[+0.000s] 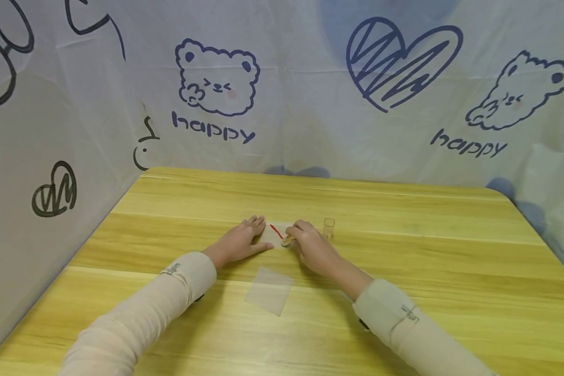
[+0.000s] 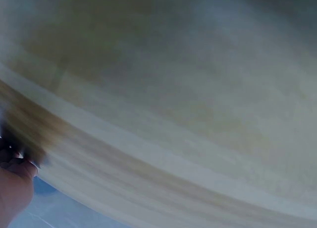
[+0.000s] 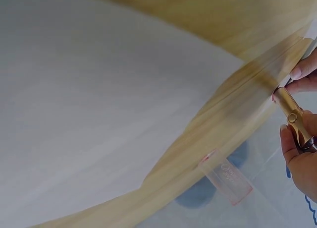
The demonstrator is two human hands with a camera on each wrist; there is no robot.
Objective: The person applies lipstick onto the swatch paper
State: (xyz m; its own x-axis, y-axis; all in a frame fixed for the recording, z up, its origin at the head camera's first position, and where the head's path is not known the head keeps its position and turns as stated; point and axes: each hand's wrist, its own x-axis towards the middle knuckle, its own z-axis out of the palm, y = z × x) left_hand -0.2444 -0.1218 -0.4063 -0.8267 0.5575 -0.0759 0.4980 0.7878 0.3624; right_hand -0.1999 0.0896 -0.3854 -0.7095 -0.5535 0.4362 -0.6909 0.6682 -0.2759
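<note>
My right hand (image 1: 312, 248) grips a gold lipstick tube (image 3: 291, 111), its tip down at a small pale sheet (image 1: 268, 238) on the table. A red streak (image 1: 276, 232) runs across this sheet to the lipstick's end. On the sheet's left side rests my left hand (image 1: 242, 240), fingers spread out and thumb toward the lipstick. Just right of the right hand stands a clear cap (image 1: 329, 228) with pinkish edges, also visible in the right wrist view. The left wrist view is mostly blurred tabletop, with part of a hand (image 2: 15, 196) at its lower left.
A second translucent sheet (image 1: 270, 291) lies nearer me, between the forearms. It looms large as a white sheet (image 3: 99, 99) in the right wrist view. The wooden table (image 1: 427, 271) meets a cloth backdrop (image 1: 301, 125) with drawings behind and at the sides.
</note>
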